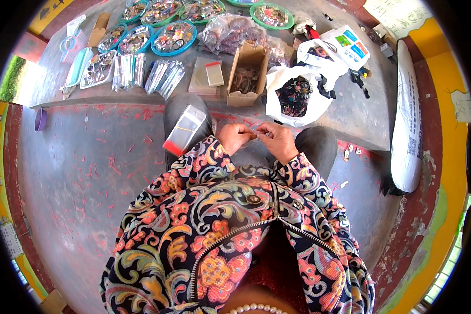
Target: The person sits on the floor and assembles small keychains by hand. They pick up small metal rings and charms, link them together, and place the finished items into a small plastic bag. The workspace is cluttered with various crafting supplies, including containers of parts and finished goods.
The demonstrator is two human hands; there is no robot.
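Observation:
My left hand (235, 137) and my right hand (278, 142) meet in front of my lap, thumbs and fingertips pinched close together. Between them is something small and thin that I cannot make out. On my left knee rests a stack of clear plastic bags (187, 128) with a red end, bound by a yellowish rubber band. Just beyond my hands stands an open cardboard box (233, 98) with small packed items inside. Right of it, a white plastic bag (315, 110) gapes around a heap of dark, multicoloured small pieces.
A raised grey ledge (350, 123) runs across the far side. Along it lie round trays (172, 51) of small goods, bundles of packed strips (164, 78), a clear bag pile (230, 34) and a flat packet stack (199, 86). A long white sack (406, 120) leans at right. Red scraps litter the floor.

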